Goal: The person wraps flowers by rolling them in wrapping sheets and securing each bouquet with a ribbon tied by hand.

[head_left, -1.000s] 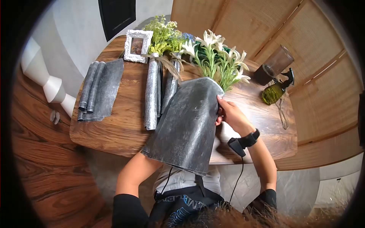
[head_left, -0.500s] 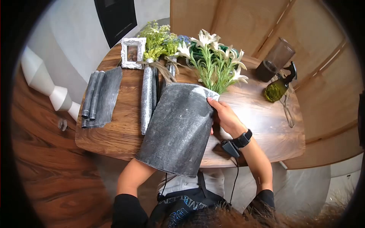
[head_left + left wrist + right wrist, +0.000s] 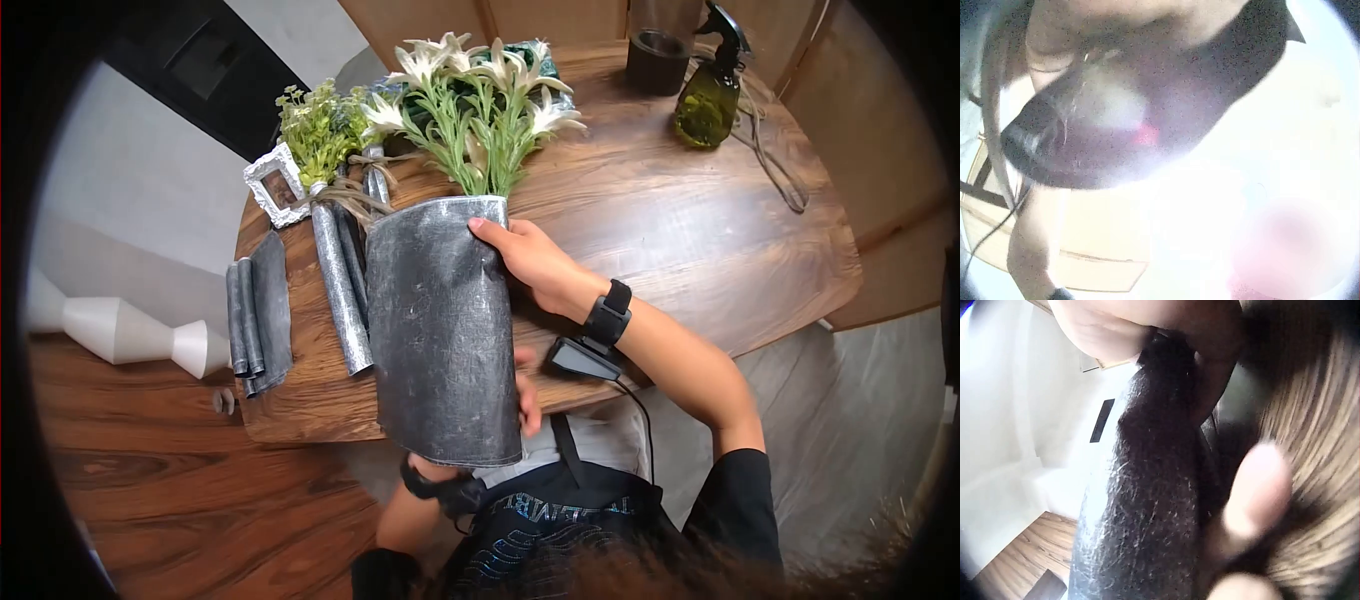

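Nearest the camera, our left hand (image 3: pixel 528 393) reaches behind a dark grey sheet (image 3: pixel 440 330), visible fingertips apart; we cannot tell its grip. Our right hand (image 3: pixel 545 266) pinches the sheet's upper right corner, thumb in front. White lilies (image 3: pixel 502 68) rise from its top edge; beyond, we see a framed picture (image 3: pixel 293 183) and spray bottle (image 3: pixel 707 108) on the wooden table (image 3: pixel 690 240).

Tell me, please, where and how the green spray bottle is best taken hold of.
I'd grip the spray bottle at its narrow neck, between round body and spray head, coming from the person's side: bare tabletop lies there, while a dark container crowds its left.
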The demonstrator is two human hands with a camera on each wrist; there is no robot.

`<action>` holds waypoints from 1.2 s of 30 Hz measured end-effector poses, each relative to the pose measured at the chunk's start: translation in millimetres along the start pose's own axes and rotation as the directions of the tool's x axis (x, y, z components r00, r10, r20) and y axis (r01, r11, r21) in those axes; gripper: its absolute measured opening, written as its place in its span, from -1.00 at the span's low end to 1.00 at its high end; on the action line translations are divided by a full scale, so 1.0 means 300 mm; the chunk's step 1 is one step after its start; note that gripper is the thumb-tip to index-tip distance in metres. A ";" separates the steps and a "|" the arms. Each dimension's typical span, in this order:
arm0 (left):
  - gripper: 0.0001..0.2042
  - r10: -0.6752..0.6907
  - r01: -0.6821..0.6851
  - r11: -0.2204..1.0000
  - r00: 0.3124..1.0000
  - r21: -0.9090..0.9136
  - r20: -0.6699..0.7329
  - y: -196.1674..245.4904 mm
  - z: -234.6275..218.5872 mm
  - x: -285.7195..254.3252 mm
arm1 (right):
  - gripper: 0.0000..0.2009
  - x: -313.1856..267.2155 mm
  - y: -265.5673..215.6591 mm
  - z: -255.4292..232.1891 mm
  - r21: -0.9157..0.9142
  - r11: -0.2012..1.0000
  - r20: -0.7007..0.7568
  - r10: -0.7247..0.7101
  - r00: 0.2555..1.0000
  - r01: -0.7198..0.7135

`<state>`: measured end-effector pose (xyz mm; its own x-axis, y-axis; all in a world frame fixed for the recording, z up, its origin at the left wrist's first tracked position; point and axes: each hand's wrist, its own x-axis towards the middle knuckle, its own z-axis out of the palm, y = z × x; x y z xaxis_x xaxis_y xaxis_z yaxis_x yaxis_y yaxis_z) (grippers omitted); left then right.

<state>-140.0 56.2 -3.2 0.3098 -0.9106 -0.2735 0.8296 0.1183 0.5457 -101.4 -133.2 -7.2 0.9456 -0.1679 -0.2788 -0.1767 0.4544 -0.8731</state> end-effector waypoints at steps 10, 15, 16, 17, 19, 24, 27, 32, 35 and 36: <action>-0.78 -0.099 0.066 0.987 0.970 -0.149 -0.224 -0.122 0.013 -0.154 | -0.64 -0.006 0.003 -0.003 0.111 0.993 0.073 0.019 0.997 -0.027; -0.72 -0.082 0.086 0.996 0.951 -0.001 -0.299 -0.162 -0.001 -0.208 | -0.65 0.006 0.026 -0.003 0.108 0.994 0.061 0.019 0.998 -0.025; -0.72 -0.091 0.093 0.996 0.948 -0.006 -0.305 -0.188 -0.006 -0.237 | -0.65 0.009 0.028 -0.004 0.110 0.994 0.055 0.002 0.998 -0.008; -0.68 0.158 0.008 0.935 0.885 0.354 -0.437 -0.208 0.006 -0.257 | -0.66 0.010 0.031 -0.004 0.112 0.994 0.050 -0.013 0.999 0.007; -0.53 0.509 -0.069 0.767 0.671 0.638 -0.539 -0.234 0.014 -0.289 | -0.66 0.012 0.033 -0.007 0.106 0.994 0.041 -0.001 0.999 -0.003; -0.36 0.685 -0.361 0.709 0.554 0.606 -0.473 -0.297 0.008 -0.277 | -0.65 -0.008 0.017 0.014 0.115 0.993 -0.002 -0.003 1.000 0.003; -0.43 0.756 -0.501 0.619 0.588 0.605 -0.287 -0.326 0.013 -0.235 | -0.66 -0.005 0.021 0.017 0.123 0.992 -0.010 -0.006 1.000 0.007; -0.79 0.784 -0.109 0.466 0.510 0.878 -0.352 -0.296 0.078 -0.172 | -0.64 0.004 0.036 0.007 0.110 0.993 0.008 -0.030 1.000 0.029; -0.91 0.811 -0.041 0.454 0.434 0.890 -0.393 -0.289 0.071 -0.172 | -0.65 0.026 0.040 -0.006 0.069 0.997 0.016 0.020 1.000 -0.021; -0.91 0.808 -0.026 0.470 0.414 0.882 -0.419 -0.286 0.065 -0.183 | -0.65 0.031 0.046 -0.012 0.059 0.998 0.024 0.024 0.999 -0.026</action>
<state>-237.2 88.5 -19.6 0.9932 -0.1160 -0.0040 -0.0277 -0.2701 0.9624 -96.1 -131.8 -23.2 0.9472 -0.1360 -0.2904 -0.1846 0.5094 -0.8405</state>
